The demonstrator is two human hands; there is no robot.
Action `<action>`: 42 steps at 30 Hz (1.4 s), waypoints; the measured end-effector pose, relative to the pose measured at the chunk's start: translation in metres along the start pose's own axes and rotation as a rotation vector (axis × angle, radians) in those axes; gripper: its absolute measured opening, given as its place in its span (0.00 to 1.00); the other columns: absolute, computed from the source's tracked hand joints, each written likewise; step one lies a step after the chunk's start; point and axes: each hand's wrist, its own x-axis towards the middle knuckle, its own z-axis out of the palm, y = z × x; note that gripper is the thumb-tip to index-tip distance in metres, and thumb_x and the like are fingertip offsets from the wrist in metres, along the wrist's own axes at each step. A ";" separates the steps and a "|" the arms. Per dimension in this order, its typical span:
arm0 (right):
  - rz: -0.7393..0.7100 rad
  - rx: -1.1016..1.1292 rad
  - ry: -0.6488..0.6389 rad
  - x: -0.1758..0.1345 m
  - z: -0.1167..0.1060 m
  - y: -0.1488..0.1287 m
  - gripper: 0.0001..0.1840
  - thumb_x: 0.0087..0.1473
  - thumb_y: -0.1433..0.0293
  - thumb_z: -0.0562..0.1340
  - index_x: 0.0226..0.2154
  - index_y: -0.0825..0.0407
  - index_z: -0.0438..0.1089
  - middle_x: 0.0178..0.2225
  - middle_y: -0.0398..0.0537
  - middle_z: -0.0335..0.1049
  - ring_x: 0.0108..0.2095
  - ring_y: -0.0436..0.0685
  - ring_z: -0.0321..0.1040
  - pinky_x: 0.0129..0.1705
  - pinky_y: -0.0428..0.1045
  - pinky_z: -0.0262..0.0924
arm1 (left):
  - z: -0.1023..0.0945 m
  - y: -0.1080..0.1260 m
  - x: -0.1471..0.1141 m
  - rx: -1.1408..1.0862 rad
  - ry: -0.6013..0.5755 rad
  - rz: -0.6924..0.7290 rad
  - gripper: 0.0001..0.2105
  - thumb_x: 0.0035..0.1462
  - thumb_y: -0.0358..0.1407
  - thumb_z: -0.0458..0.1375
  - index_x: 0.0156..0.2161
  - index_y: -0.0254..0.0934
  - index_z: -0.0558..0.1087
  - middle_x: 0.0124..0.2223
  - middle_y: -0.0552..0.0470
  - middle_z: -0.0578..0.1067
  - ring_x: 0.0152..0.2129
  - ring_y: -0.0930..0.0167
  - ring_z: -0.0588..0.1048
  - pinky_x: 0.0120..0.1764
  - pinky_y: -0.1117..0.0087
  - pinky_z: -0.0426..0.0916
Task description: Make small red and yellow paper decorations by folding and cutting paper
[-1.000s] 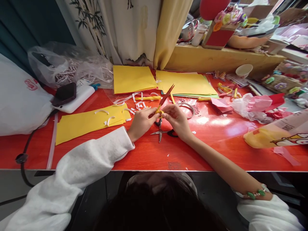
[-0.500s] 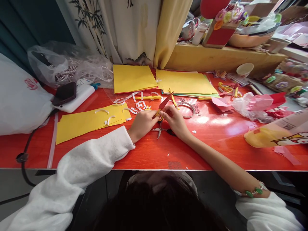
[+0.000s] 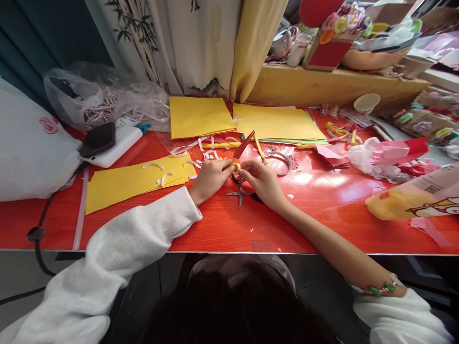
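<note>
Red folded paper piece (image 3: 244, 145) with a yellow lower end leans up and rightward between the 2 hands, above the middle of the red table (image 3: 222, 234). The left hand (image 3: 212, 179) has its thumb and fingers clamped on that yellow end. The right hand (image 3: 263, 184) has its fingertips bunched at a small yellow curl (image 3: 237, 166) beside it; whether they pinch it, I cannot tell. Scissors (image 3: 240, 195) lie just below the fingers, blades spread, partly hidden. Behind the right hand are a narrow yellow strip (image 3: 258, 145) and a tape roll (image 3: 287, 165). Farther back, 2 stacks of yellow paper sit side by side.
</note>
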 end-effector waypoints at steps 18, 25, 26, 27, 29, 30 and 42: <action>-0.285 -0.330 0.115 -0.004 0.000 -0.007 0.06 0.57 0.72 0.57 0.38 0.50 0.67 0.34 0.47 0.71 0.32 0.52 0.70 0.36 0.49 0.66 | 0.008 -0.003 0.001 -0.477 -0.062 -0.180 0.17 0.56 0.47 0.55 0.25 0.34 0.71 0.22 0.54 0.73 0.18 0.75 0.72 0.26 0.72 0.68; -0.427 -0.540 0.016 0.003 -0.007 -0.001 0.07 0.59 0.71 0.53 0.35 0.51 0.67 0.27 0.45 0.64 0.26 0.52 0.61 0.30 0.47 0.58 | 0.011 -0.007 0.001 -0.387 -0.053 -0.200 0.16 0.58 0.41 0.53 0.23 0.35 0.70 0.19 0.55 0.72 0.16 0.75 0.71 0.27 0.72 0.66; -0.439 -0.538 -0.007 0.004 -0.008 0.000 0.07 0.60 0.70 0.53 0.35 0.51 0.67 0.27 0.45 0.64 0.26 0.52 0.61 0.30 0.47 0.58 | 0.011 -0.008 0.001 -0.381 -0.053 -0.203 0.15 0.58 0.41 0.53 0.24 0.35 0.71 0.19 0.55 0.72 0.16 0.74 0.71 0.27 0.72 0.66; -0.446 -0.533 -0.031 0.005 -0.010 0.001 0.07 0.60 0.70 0.53 0.36 0.51 0.67 0.28 0.46 0.65 0.26 0.52 0.61 0.30 0.47 0.58 | 0.012 -0.009 0.001 -0.369 -0.052 -0.205 0.15 0.58 0.41 0.53 0.24 0.35 0.71 0.19 0.55 0.72 0.17 0.74 0.71 0.27 0.72 0.66; -0.438 -0.521 -0.064 0.007 -0.011 0.003 0.08 0.59 0.70 0.53 0.37 0.52 0.68 0.28 0.47 0.65 0.27 0.52 0.62 0.30 0.47 0.58 | 0.012 -0.010 0.002 -0.341 -0.047 -0.207 0.14 0.58 0.41 0.53 0.24 0.36 0.71 0.19 0.55 0.72 0.17 0.74 0.71 0.27 0.72 0.65; -0.425 -0.511 -0.069 0.008 -0.011 0.004 0.08 0.59 0.70 0.54 0.37 0.52 0.68 0.29 0.47 0.66 0.27 0.52 0.63 0.30 0.47 0.58 | 0.012 -0.011 0.002 -0.329 -0.047 -0.205 0.14 0.58 0.41 0.53 0.25 0.36 0.70 0.19 0.56 0.72 0.17 0.74 0.71 0.27 0.72 0.65; -0.314 -0.470 0.054 0.007 -0.008 -0.002 0.05 0.52 0.77 0.58 0.33 0.52 0.66 0.31 0.46 0.69 0.31 0.51 0.66 0.33 0.47 0.62 | 0.012 -0.006 0.004 -0.430 -0.086 -0.249 0.13 0.59 0.41 0.51 0.28 0.35 0.68 0.22 0.55 0.71 0.18 0.75 0.70 0.26 0.74 0.66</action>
